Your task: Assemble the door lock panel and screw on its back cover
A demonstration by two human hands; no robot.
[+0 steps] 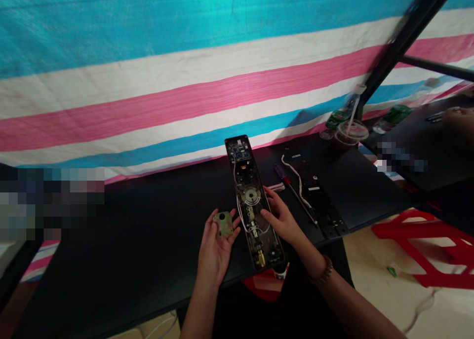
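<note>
In my left hand (218, 250) lies a small square metal plate (223, 224) with a dark round hole near its top edge; thumb and fingers hold it at the sides. My right hand (280, 215) grips the right edge of a long black device housing (274, 243), thumb over its rim. The housing is uncovered and tilted near the table's front edge. Inside show a blue circuit board (240, 154), a round metal part (252, 196), pale wires and a brass-coloured fitting (261, 258). Fingers under the housing are hidden.
Right of the housing lie a screwdriver (296, 193), a white cable (294, 171) and a flat black panel (324, 206). A lidded plastic cup (350, 134) and a bottle (335, 119) stand at the back right. Red stools (425, 250) are below. Another person's hand (459, 119) is far right.
</note>
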